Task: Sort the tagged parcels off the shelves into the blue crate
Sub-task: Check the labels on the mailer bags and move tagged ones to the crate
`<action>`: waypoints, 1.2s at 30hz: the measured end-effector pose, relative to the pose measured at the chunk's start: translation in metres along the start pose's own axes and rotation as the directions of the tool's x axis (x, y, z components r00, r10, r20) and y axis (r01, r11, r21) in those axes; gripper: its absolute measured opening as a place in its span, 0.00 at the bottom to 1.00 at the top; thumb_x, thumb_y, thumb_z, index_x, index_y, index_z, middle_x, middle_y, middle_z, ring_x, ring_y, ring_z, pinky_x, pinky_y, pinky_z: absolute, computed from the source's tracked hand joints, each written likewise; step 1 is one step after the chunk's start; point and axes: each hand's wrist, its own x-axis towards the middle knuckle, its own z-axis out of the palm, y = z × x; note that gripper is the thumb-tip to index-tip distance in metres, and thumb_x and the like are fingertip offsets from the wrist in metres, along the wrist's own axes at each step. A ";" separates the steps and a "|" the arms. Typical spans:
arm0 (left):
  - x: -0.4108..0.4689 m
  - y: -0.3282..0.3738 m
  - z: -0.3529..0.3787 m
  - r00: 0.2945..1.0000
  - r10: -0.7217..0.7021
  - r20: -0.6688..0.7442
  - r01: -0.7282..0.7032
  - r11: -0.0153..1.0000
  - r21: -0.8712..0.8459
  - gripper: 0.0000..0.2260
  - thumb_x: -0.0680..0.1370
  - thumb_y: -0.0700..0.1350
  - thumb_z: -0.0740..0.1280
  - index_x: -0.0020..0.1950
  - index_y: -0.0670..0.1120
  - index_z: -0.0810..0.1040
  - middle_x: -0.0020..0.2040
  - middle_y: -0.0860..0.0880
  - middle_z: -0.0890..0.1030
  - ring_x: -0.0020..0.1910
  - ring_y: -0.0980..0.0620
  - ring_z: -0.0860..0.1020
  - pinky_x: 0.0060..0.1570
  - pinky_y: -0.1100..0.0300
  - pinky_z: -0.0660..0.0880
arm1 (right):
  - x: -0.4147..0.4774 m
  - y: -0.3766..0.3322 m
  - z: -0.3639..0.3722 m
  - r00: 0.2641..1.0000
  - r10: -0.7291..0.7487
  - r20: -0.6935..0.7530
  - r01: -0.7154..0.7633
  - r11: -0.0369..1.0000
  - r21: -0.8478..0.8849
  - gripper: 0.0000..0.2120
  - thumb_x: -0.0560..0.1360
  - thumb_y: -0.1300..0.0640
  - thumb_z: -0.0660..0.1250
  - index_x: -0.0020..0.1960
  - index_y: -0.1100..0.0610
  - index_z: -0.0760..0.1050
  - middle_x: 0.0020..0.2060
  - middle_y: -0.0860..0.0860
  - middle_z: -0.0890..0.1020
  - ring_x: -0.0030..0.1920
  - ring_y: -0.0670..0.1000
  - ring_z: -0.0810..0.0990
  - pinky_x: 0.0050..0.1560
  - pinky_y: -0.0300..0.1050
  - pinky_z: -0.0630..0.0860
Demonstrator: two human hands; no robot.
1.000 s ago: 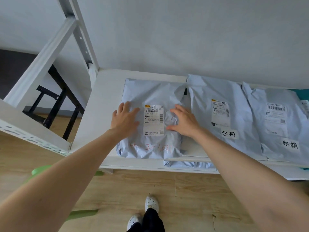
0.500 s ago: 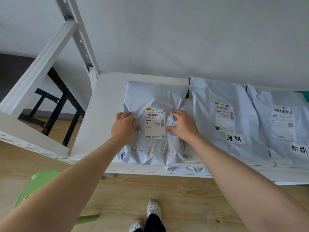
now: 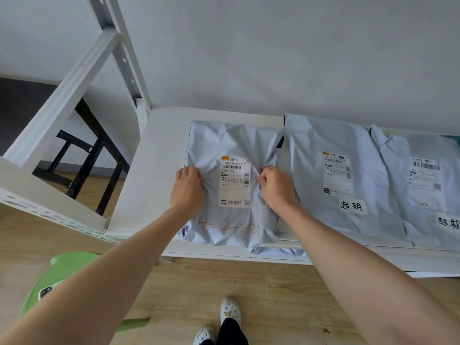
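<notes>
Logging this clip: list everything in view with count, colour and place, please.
left parcel: one, pale grey-blue, leftmost on the shelf, red writing near its front edge
middle parcel: one, pale grey-blue, beside it, white handwritten tag
right parcel: one, pale grey-blue, far right, partly cut off, white handwritten tag
shelf: one, white, against the wall
stool: one, green, lower left, dark phone-like object on it
table frame: one, black, behind the shelf's left upright
shoes: two, white, on the wooden floor
left hand: one, bunches the left parcel's plastic left of its label
right hand: one, bunches it right of the label
</notes>
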 end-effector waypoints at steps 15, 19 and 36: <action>-0.001 0.001 0.007 0.997 -0.079 -0.015 0.077 0.992 -0.098 0.13 0.74 0.51 0.71 0.57 0.51 0.79 0.75 0.50 0.62 0.73 0.46 0.58 0.69 0.52 0.60 | -0.015 -0.004 -0.006 1.000 0.005 0.007 -0.006 0.994 0.106 0.10 0.81 0.58 0.59 0.49 0.65 0.73 0.41 0.62 0.81 0.43 0.62 0.79 0.37 0.46 0.61; -0.003 0.005 0.008 0.995 -0.100 0.015 0.101 0.987 -0.121 0.16 0.73 0.54 0.71 0.60 0.52 0.77 0.76 0.50 0.59 0.73 0.46 0.57 0.67 0.51 0.63 | -0.019 -0.007 -0.012 1.000 0.010 -0.007 -0.009 0.988 0.151 0.11 0.82 0.58 0.58 0.51 0.66 0.72 0.40 0.62 0.81 0.42 0.62 0.78 0.35 0.44 0.57; -0.043 -0.003 -0.012 0.994 -0.111 0.002 0.111 0.993 -0.027 0.09 0.79 0.38 0.60 0.53 0.39 0.79 0.73 0.46 0.65 0.67 0.43 0.64 0.60 0.53 0.68 | -0.059 -0.036 -0.041 0.999 0.028 -0.022 -0.022 0.970 0.244 0.09 0.81 0.59 0.58 0.51 0.66 0.71 0.39 0.61 0.80 0.41 0.61 0.78 0.36 0.46 0.59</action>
